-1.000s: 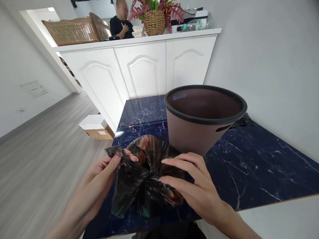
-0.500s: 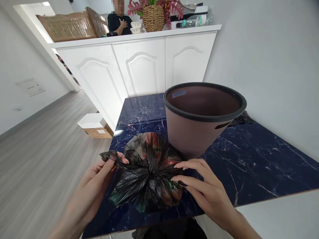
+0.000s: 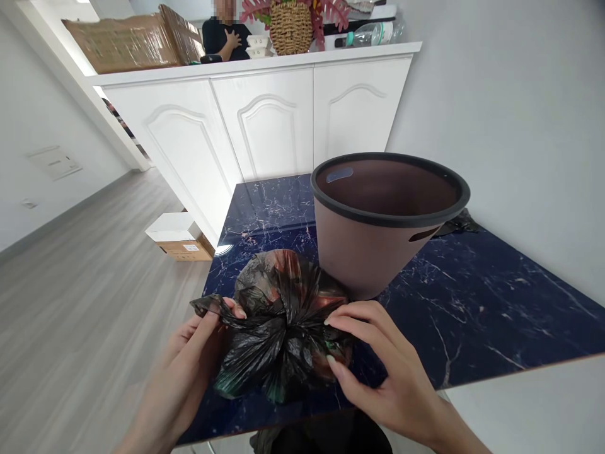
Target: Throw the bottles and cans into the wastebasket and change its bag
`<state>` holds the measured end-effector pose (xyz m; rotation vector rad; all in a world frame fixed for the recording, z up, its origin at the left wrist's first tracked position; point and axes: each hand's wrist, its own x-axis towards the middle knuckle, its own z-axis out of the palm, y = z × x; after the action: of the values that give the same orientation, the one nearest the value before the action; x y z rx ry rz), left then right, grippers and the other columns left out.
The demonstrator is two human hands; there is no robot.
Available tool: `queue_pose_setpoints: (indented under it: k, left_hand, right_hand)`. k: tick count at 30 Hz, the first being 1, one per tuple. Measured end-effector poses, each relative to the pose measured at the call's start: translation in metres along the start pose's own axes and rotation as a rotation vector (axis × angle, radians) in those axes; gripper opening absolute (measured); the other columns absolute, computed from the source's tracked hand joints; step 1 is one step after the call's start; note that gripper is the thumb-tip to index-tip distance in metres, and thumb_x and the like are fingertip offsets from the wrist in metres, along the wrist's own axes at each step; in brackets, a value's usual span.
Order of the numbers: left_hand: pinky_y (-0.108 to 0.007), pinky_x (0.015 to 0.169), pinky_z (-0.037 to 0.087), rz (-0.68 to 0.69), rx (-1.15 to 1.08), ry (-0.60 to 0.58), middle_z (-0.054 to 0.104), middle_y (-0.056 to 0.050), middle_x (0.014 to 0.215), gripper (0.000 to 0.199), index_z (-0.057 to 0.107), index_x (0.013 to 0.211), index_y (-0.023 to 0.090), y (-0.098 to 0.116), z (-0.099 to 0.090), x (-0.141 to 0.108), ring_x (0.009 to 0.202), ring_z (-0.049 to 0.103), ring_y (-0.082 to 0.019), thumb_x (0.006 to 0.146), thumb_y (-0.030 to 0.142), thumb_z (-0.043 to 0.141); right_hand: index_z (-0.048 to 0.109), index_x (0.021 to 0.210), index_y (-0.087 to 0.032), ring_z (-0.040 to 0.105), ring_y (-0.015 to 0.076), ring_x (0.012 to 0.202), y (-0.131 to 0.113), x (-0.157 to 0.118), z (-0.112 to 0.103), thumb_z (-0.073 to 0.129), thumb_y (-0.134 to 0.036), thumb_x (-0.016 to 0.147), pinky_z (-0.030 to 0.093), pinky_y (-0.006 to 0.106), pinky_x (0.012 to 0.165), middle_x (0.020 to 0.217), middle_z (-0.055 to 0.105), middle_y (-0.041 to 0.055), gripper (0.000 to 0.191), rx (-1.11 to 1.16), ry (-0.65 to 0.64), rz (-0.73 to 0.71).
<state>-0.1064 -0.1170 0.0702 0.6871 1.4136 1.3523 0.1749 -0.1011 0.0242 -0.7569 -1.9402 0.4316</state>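
Note:
A black plastic garbage bag [image 3: 283, 359], thin enough that red and green contents show through, lies on the dark blue marble-patterned table, gathered at its middle. My left hand [image 3: 198, 343] pinches a twisted end of the bag between thumb and fingers at its left side. On the other side, my right hand [image 3: 382, 359] rests against the bag with thumb and fingers spread apart, holding none of it that I can see. Just behind the bag stands a brownish-mauve trash can [image 3: 363, 252] with a dark rim, upright; its visible inside has no liner.
Crumpled black plastic [image 3: 458, 222] lies behind the trash can on the table [image 3: 472, 315]. A white cabinet [image 3: 269, 126] borders the far edge, carrying a taped carton [image 3: 123, 44] and a wicker basket [image 3: 290, 28]. A person [image 3: 227, 41] is beyond it. A box [image 3: 184, 243] sits on the floor.
My right thumb has moved away from the fingers, and the dark bit of bag by them no longer shows. My left hand keeps its pinch. The view has tilted slightly.

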Motion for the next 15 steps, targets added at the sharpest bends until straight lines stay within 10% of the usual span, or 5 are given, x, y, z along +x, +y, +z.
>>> queue_pose_setpoints:
  k: [15]
  left_hand:
    - [-0.031,0.09,0.061,-0.018,-0.005,0.021,0.079,-0.008,0.099,0.055,0.083,0.088,0.02,-0.004,-0.003,0.001,0.108,0.071,-0.03,0.064,0.066,0.1]
  right_hand:
    - [0.076,0.126,-0.023,0.066,0.0242,0.109,-0.014,0.043,0.022,0.066,-0.014,0.106,0.054,0.039,0.089,0.118,0.072,0.0101,0.024,-0.263,-0.061,-0.107]
